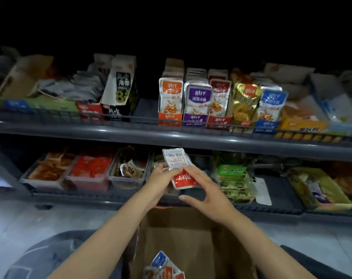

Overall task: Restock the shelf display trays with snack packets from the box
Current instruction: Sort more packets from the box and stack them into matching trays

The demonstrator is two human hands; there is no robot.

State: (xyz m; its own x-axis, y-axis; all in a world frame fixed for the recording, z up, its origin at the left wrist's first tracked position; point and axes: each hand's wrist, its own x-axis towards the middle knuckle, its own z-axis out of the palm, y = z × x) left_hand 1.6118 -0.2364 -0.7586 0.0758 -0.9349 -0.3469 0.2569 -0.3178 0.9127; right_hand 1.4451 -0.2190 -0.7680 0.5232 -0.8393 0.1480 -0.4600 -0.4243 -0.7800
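Head view: left hand (161,176) grips a small stack of red-and-white foil snack packets (179,168), fingers curled round its left edge. It is held up in front of the lower shelf, above the open brown cardboard box (191,234). Right hand (207,190) lies with near-straight fingers on the stack's red end, thumb spread wide below and holding nothing. The stack looks fanned and uneven, gripped on one side only, so a loose packet could slide out and drop back into the box or into the clear plastic bins (128,178) behind. The packets show barcode backs and inverted print, so they would likely go in facing wrong unless flipped. The matching red cardboard display tray (218,121) on the dark grey upper shelf (171,135) looks almost full, so forcing more in could buckle the front packets or tip the neighbouring trays. Dim light makes a colour mix-up with the orange tray (169,118) likely.
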